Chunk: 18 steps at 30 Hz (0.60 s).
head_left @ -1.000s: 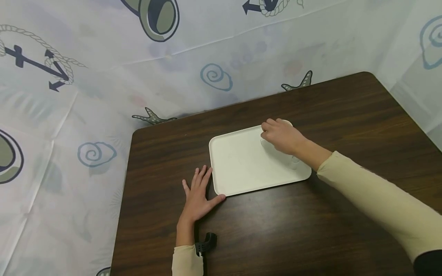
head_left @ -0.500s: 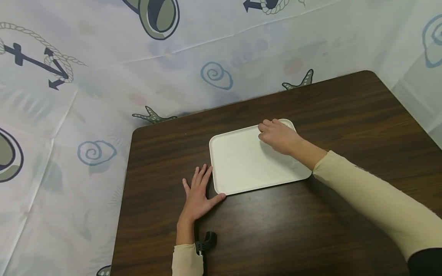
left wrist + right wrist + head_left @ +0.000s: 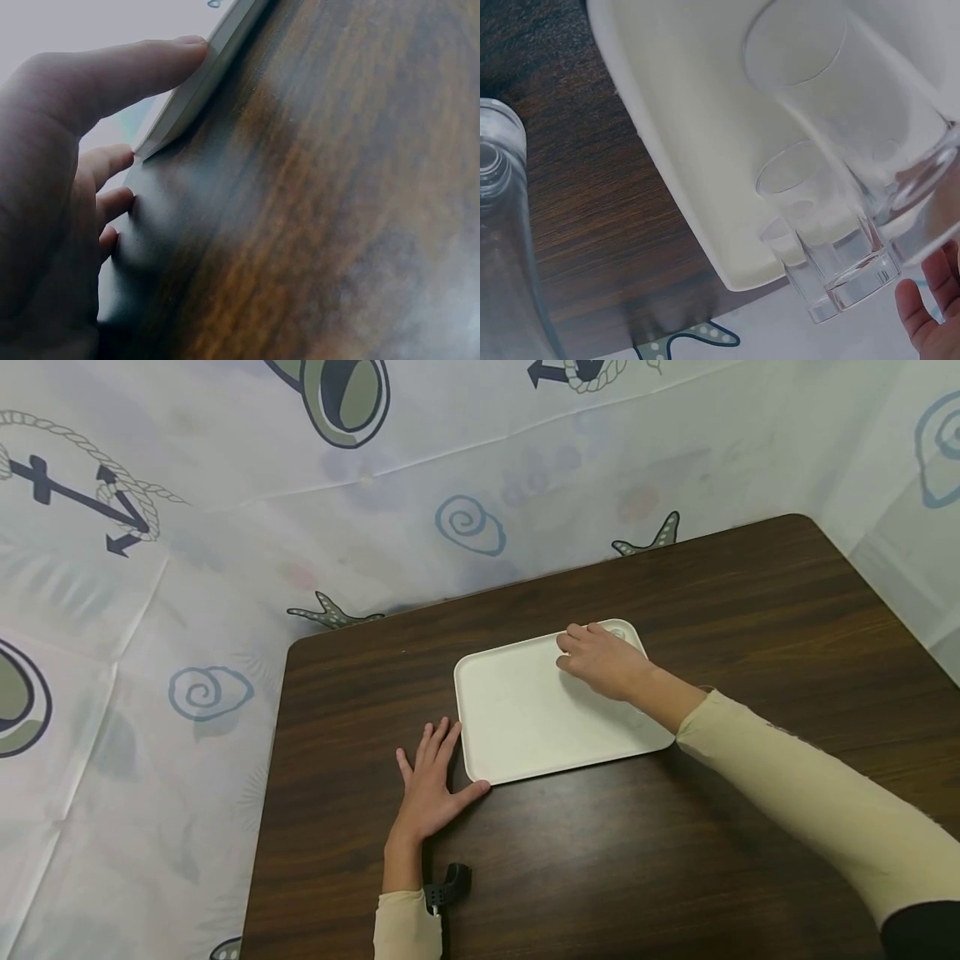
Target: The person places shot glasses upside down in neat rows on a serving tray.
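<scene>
My left hand (image 3: 426, 806) lies with fingers spread at the near-left corner of the white tray (image 3: 525, 718). Its thumb touches the tray's side in the left wrist view. Above the tray's far right part is my right hand (image 3: 598, 662), its fingers bent down. In the right wrist view it grips a clear drinking glass (image 3: 847, 97) near the thick base, the rim towards the tray. Two smaller clear glasses (image 3: 829, 225) stand beside that one, rims also towards the tray. The head view hides most of them behind the hand; a round clear shape (image 3: 618, 633) shows at the far right corner.
A larger clear glass vessel (image 3: 499, 232) stands off the tray on the dark wooden table (image 3: 360, 693), at the left of the right wrist view. A patterned cloth wall (image 3: 405, 468) borders the table's far and left sides. A black wrist mount (image 3: 448, 887) sits by my left sleeve.
My right hand has shifted slightly left over the tray, baring more of the far right corner and its round clear shape. My left hand and the tray look still.
</scene>
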Motion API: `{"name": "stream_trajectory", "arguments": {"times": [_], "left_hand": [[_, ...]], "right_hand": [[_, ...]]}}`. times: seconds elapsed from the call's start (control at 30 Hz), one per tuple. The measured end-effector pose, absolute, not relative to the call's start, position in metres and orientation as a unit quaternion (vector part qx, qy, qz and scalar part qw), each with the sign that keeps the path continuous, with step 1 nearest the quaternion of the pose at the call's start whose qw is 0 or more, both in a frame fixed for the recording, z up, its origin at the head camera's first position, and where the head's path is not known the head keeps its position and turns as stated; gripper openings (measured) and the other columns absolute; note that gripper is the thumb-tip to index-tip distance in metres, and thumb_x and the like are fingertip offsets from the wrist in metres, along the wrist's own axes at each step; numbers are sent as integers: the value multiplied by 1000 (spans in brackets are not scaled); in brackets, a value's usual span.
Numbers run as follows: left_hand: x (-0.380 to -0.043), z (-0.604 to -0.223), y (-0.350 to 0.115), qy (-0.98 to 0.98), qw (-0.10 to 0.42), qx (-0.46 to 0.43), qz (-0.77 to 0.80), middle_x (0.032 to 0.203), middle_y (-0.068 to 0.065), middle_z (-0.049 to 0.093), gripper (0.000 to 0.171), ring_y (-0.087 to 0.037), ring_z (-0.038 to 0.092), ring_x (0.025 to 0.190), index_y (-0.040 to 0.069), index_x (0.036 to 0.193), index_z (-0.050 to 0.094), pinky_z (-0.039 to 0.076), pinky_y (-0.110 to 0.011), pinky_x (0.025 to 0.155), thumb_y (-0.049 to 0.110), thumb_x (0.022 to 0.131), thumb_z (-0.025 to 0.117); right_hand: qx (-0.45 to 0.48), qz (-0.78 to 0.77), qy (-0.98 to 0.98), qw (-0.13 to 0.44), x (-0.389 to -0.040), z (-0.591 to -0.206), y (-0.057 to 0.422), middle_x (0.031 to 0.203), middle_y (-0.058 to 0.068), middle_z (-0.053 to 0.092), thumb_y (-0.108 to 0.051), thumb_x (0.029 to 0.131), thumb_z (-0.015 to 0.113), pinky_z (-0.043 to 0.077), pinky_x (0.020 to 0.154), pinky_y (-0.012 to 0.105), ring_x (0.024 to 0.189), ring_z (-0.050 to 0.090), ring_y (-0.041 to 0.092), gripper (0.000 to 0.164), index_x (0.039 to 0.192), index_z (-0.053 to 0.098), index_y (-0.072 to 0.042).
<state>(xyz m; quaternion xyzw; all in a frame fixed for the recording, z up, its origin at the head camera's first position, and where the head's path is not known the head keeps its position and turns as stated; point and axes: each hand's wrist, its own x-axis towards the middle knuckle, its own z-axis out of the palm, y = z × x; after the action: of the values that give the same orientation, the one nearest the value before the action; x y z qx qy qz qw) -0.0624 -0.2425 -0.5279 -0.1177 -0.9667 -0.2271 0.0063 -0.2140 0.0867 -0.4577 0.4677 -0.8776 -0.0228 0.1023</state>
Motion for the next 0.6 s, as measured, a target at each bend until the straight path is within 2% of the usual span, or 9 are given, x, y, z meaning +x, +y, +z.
{"name": "stream_trajectory", "arguments": {"times": [0.2,0.37,0.6], "left_hand": [[-62,-527,-242,-966,2,-117,-229,163,-3,18,97,-30,7,150,26,158,24,-7,-74,103,66,81,66],[-63,-527,-241,-966,3,-118,-228,162,-4,19,96,-31,8,149,25,158,24,-5,-75,103,65,81,67],[-62,-526,-242,-966,-1,-114,-230,163,-3,18,96,-29,6,150,26,158,24,-7,-74,103,66,81,66]], "right_hand": [[468,-22,-879,84,-213,-455,88,104,12,56,4,86,70,45,77,41,95,49,29,24,107,69,-8],[458,9,-887,59,-211,-449,90,116,10,59,4,88,68,46,85,42,107,52,29,34,117,69,-12],[437,76,-895,55,-206,-430,107,119,8,59,-5,85,74,47,86,43,109,54,29,37,121,68,-13]]}}
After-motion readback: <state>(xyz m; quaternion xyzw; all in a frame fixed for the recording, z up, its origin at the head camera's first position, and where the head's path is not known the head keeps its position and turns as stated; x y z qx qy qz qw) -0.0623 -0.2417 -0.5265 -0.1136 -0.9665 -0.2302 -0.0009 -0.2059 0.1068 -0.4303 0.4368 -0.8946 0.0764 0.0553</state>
